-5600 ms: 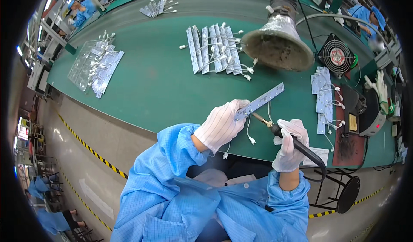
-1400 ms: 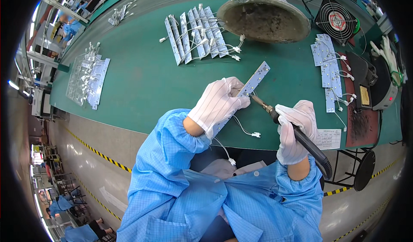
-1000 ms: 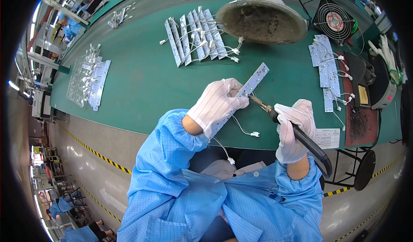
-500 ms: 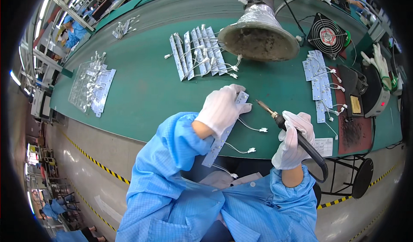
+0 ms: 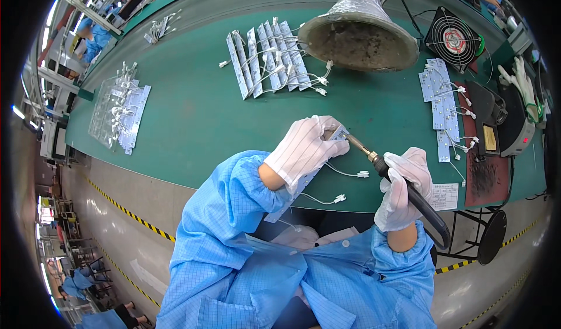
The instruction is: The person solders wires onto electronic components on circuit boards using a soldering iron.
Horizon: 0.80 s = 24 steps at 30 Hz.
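My left hand (image 5: 307, 151), in a white glove, grips a narrow pale-blue circuit board strip (image 5: 307, 179). The strip slants from its far end by my fingertips down toward the table's near edge. White wires with small connectors (image 5: 363, 174) trail from its right side. In my gloved right hand (image 5: 403, 191) is a soldering iron (image 5: 380, 165), held like a pen. Its tip reaches the strip's far end, close to my left fingers; whether it actually touches the board cannot be made out. The glove covers much of the strip's middle.
Board strips with wires (image 5: 270, 60) lie in a row at the back; others (image 5: 439, 104) lie at right and beside a clear tray (image 5: 104, 110) at left. A fume hood (image 5: 359, 37) hangs overhead. A fan (image 5: 453, 40), soldering station (image 5: 517, 124) and sponge (image 5: 489, 137) stand right.
The iron's tip has come left to the strip's far end, where it was apart before. My left fingers have shifted slightly right. The whole view has moved a little.
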{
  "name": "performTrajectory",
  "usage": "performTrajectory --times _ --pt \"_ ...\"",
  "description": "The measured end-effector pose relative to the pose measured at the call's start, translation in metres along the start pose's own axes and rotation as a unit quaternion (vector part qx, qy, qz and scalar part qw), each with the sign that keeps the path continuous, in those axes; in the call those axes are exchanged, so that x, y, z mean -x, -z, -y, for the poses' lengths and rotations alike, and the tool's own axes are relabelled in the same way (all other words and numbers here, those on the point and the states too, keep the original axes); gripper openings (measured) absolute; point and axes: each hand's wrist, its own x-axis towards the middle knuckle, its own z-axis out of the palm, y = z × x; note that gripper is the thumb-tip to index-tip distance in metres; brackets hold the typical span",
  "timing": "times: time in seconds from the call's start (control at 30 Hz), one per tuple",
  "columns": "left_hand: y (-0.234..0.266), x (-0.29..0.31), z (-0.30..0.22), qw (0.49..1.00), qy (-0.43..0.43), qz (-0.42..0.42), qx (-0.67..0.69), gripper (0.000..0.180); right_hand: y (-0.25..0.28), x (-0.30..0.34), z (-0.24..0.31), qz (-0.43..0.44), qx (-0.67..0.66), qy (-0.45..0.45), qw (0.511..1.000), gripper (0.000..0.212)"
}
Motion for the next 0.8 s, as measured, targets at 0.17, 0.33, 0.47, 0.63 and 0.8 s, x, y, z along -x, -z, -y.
performTrajectory --times 0.17,0.33,0.47,0.63,0.8 --pt "-0.0009 0.0004 0.0 1.0 0.006 -0.007 0.004 0.036 0.001 0.0016 -0.0011 0.009 0.026 0.004 1.0 0.018" --pt "-0.0016 0.0005 0.0005 1.0 -0.004 -0.01 -0.016 0.034 0.0002 0.0012 0.0002 0.01 0.035 -0.002 0.999 0.017" --pt "-0.0016 -0.0009 0.0018 0.999 -0.011 0.001 -0.041 0.033 -0.0014 0.0014 0.0001 0.01 0.046 0.02 0.999 0.019" --pt "0.0018 0.0019 -0.0041 0.994 -0.044 0.009 -0.103 0.033 -0.0006 0.0021 -0.0004 0.004 0.04 -0.005 0.999 0.02" --pt "0.0002 0.001 0.0034 0.998 -0.049 -0.003 -0.026 0.034 0.0026 0.003 -0.0015 -0.034 0.036 -0.017 0.999 0.022"
